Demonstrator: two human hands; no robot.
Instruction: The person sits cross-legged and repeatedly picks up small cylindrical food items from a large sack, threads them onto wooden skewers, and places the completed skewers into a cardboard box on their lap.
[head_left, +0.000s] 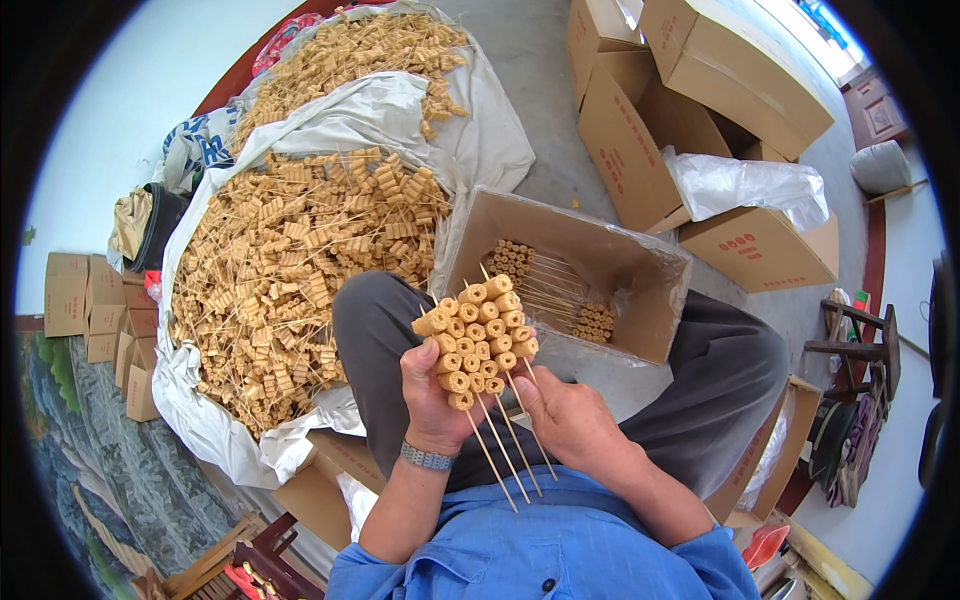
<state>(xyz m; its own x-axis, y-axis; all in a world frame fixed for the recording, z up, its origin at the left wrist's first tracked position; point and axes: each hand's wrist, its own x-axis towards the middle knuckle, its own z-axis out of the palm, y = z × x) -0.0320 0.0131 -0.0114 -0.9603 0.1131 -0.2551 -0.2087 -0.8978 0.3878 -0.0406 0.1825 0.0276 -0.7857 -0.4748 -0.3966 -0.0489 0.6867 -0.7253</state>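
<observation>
A bundle of skewered, tube-shaped fried food pieces (480, 341) is held up over my lap, its thin wooden sticks pointing down towards my shirt. My left hand (435, 397) grips the bundle's left side and underside. At its lower right, my right hand (559, 409) closes around the sticks. Beyond my hands, an open cardboard box (652, 300) with a clear plastic liner holds more skewers (592, 322), some with their food ends at the left and some at the right. A large heap of the same skewers (300, 255) lies on white sheeting to the left.
A second skewer heap (360, 60) lies farther back on the sheeting (495, 127). Large cardboard boxes (637, 157), one with a plastic bag (750, 184), stand at the back right. A wooden stool (855, 345) is at the right, and smaller cartons (105, 300) are at the far left.
</observation>
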